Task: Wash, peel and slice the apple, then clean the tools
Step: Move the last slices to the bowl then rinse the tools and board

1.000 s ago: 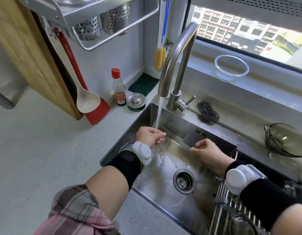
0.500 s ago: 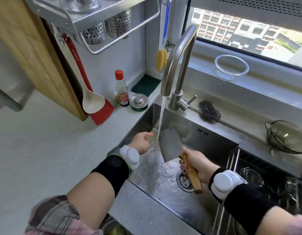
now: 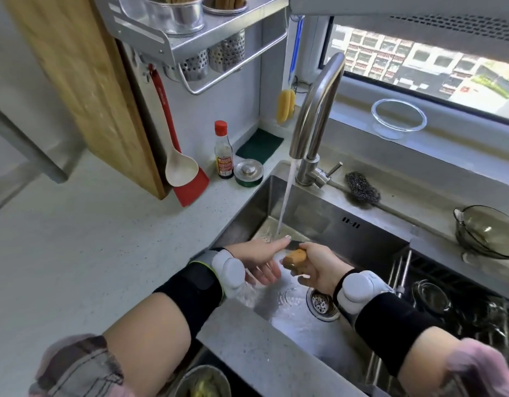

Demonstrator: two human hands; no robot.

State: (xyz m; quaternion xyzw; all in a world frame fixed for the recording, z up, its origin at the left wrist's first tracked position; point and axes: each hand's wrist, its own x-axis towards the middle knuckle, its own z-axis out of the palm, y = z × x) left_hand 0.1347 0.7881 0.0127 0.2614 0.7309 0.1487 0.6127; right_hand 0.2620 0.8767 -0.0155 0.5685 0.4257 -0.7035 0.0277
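Now the knife gets washed over the sink [image 3: 370,242].
Right hand [image 3: 319,266] grips the knife [image 3: 296,257] by its wooden handle; left hand [image 3: 262,257], fingers straight, touches the blade under the tap water [image 3: 284,202].

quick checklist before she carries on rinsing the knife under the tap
1. Water running from tap: ok, stream falls into the sink.
2. Right hand grips the knife handle: ok.
3. Left hand open, fingers straight by the blade: ok.
4. Blade edge facing away from the fingers: cannot tell, blade mostly hidden.
5. Blade under the stream: cannot tell.
6. Drain unblocked: ok, no water pooling.
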